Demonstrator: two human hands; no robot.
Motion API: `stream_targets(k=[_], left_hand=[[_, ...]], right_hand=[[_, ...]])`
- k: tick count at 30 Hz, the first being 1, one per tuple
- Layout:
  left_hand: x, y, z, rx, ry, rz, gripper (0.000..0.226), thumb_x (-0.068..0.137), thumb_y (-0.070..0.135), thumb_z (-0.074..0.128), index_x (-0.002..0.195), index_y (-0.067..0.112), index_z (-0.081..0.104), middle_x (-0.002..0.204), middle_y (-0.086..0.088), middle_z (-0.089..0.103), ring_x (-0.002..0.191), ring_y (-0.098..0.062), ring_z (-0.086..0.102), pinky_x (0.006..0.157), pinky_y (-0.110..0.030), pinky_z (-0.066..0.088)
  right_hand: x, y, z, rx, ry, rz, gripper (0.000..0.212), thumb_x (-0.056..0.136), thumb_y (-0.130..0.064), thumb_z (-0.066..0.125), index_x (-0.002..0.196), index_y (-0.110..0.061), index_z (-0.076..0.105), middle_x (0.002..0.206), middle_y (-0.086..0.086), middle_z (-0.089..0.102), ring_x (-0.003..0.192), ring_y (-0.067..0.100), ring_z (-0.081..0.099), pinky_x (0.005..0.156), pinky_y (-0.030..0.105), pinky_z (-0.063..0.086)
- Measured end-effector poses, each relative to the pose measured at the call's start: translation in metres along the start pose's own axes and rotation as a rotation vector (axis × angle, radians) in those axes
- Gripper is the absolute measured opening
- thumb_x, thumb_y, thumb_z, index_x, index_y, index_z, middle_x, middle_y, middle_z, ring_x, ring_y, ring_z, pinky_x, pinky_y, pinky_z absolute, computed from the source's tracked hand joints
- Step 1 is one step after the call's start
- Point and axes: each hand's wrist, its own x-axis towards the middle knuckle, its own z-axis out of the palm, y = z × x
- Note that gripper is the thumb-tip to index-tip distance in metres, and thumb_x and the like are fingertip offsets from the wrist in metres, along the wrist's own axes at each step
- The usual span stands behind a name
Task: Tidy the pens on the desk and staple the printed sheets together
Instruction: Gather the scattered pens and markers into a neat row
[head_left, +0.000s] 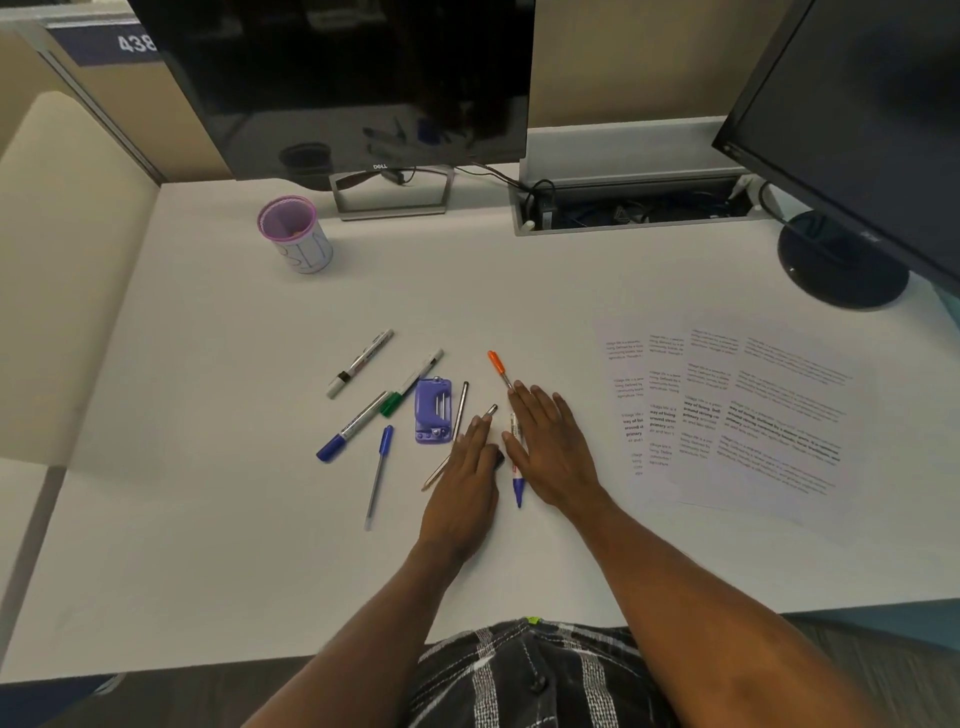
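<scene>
Both hands flat, fingers straight: left hand (465, 470) and right hand (553, 449) flank blue marker (517, 470) on bench (208, 415).

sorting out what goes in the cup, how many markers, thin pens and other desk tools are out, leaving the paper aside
markers: 4 (white marker, green-capped marker, blue-capped marker, blue-tipped marker by the right hand)
thin pens: 4 (blue pen, orange-capped pen, gold pen by the stapler, second gold pen partly under the left hand)
stapler: 1
pen cup: 1
total: 10
</scene>
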Motion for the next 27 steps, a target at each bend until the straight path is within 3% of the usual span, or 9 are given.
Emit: stream_targets(k=[4,6,9,14,18,23,27], left_hand=[[0.019,0.008,0.006,-0.222,0.019,-0.157,0.053,0.115,0.034,0.025,0.166,0.021,0.018,0.175,0.012,0.004,0.150,0.011,0.000,0.113,0.001,-0.004],[0.027,0.012,0.005,-0.292,0.023,-0.176,0.051,0.115,0.032,0.025,0.165,0.021,0.022,0.174,0.014,0.007,0.149,0.013,0.002,0.121,-0.005,0.003],[0.039,0.018,0.004,-0.370,0.050,-0.204,0.048,0.116,0.027,0.027,0.163,0.021,0.028,0.173,0.016,0.011,0.148,0.013,0.006,0.130,-0.028,0.015],[0.061,0.027,0.001,-0.457,0.146,-0.254,0.035,0.114,0.021,0.032,0.143,0.022,0.052,0.173,0.013,0.017,0.154,0.002,0.014,0.125,-0.027,0.020],[0.073,0.031,-0.004,-0.502,0.216,-0.311,0.050,0.114,0.024,0.036,0.164,0.024,0.027,0.174,0.013,0.017,0.157,-0.004,0.017,0.128,-0.037,0.025],[0.067,0.028,-0.010,-0.180,0.231,-0.321,0.052,0.112,0.019,0.040,0.163,0.017,0.028,0.174,0.000,0.021,0.160,-0.021,0.017,0.128,-0.036,0.018],[0.065,0.037,-0.012,-0.081,0.249,-0.388,0.054,0.112,0.014,0.036,0.164,0.012,0.023,0.173,-0.007,0.020,0.161,-0.026,0.014,0.128,-0.037,0.013]], right_hand=[[0.005,0.006,0.003,0.023,0.053,0.000,0.063,0.103,-0.050,0.044,0.154,-0.013,0.040,0.156,0.009,0.047,0.145,0.027,0.044,0.123,0.043,0.028],[0.007,0.008,0.004,0.021,0.094,-0.007,0.060,0.101,-0.047,0.051,0.150,-0.013,0.045,0.151,0.009,0.053,0.140,0.027,0.049,0.121,0.042,0.030],[0.011,0.011,0.002,0.003,0.144,-0.029,0.054,0.100,-0.043,0.056,0.144,-0.013,0.052,0.143,0.008,0.059,0.133,0.026,0.055,0.115,0.041,0.037],[0.016,0.012,0.000,-0.024,0.191,-0.015,0.047,0.094,-0.045,0.066,0.130,-0.014,0.062,0.127,0.006,0.068,0.116,0.025,0.065,0.101,0.041,0.049],[0.023,0.009,-0.001,0.057,0.209,0.042,0.049,0.089,-0.049,0.069,0.123,-0.014,0.066,0.119,0.006,0.071,0.106,0.026,0.069,0.094,0.039,0.053],[0.038,0.007,-0.003,0.069,0.150,0.084,0.051,0.091,-0.060,0.061,0.120,-0.018,0.062,0.110,0.004,0.071,0.093,0.021,0.065,0.086,0.034,0.052],[0.042,0.003,-0.009,0.054,0.155,0.089,0.046,0.092,-0.054,0.063,0.117,-0.016,0.062,0.104,0.004,0.071,0.086,0.020,0.065,0.079,0.033,0.052]])
